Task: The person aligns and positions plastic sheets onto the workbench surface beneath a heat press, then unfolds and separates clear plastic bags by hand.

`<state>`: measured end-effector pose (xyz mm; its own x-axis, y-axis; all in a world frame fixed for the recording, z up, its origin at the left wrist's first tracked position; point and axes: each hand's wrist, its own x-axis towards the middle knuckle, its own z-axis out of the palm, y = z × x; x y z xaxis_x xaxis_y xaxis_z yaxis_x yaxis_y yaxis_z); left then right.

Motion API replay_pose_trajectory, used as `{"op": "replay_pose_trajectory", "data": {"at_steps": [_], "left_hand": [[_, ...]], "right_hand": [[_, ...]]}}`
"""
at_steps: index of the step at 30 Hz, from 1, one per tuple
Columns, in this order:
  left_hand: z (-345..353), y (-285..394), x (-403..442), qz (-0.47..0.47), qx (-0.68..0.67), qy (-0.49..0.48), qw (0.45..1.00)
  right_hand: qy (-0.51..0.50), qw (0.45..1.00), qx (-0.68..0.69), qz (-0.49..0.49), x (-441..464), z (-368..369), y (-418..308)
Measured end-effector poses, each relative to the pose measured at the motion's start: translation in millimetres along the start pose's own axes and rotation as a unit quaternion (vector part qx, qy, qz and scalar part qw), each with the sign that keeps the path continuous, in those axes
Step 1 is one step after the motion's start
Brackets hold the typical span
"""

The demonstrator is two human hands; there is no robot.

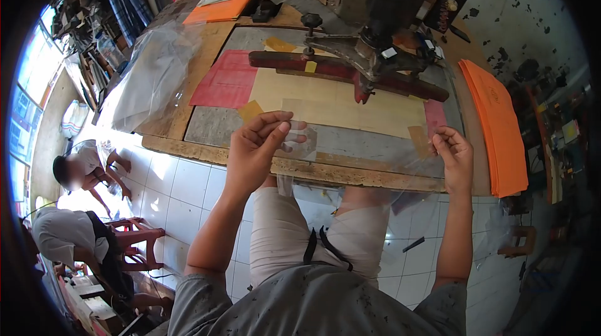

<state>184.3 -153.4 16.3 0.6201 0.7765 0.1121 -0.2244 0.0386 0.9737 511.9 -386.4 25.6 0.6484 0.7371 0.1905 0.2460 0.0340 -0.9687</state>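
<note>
A clear plastic sheet (410, 164) stretches between my two hands over the front edge of the worktable. My left hand (258, 148) pinches its left side, with some fingers showing through the film. At the other side my right hand (454, 153) grips a corner between thumb and fingers. Just beyond them a pale yellow sheet (325, 97) lies flat on the grey bed, with a red-pink piece (225, 79) at its left. Above these stands a press machine with a dark red bar (400, 82).
Folded orange plastic (494, 126) lies along the table's right side; more orange sheets (235, 1) are at the back left. Loose clear plastic (153, 76) hangs over the left edge. Two people sit low at the left, one by a red stool (134, 242).
</note>
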Motion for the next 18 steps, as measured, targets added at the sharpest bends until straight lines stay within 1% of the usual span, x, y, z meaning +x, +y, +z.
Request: {"op": "replay_pose_trajectory", "data": {"at_steps": [7,13,18], "left_hand": [[-7,-10,9,0.002,0.038,0.03,0.999],[-10,-18,15,0.005,0.031,0.034,0.999],[-13,-25,18,0.009,0.039,0.035,0.999]], "right_hand": [[0.002,1.0,0.006,0.004,-6,8,-18],[-0.009,1.0,-0.025,-0.013,-5,10,-24],[0.015,0.999,-0.038,-0.026,-3,15,-25]]}}
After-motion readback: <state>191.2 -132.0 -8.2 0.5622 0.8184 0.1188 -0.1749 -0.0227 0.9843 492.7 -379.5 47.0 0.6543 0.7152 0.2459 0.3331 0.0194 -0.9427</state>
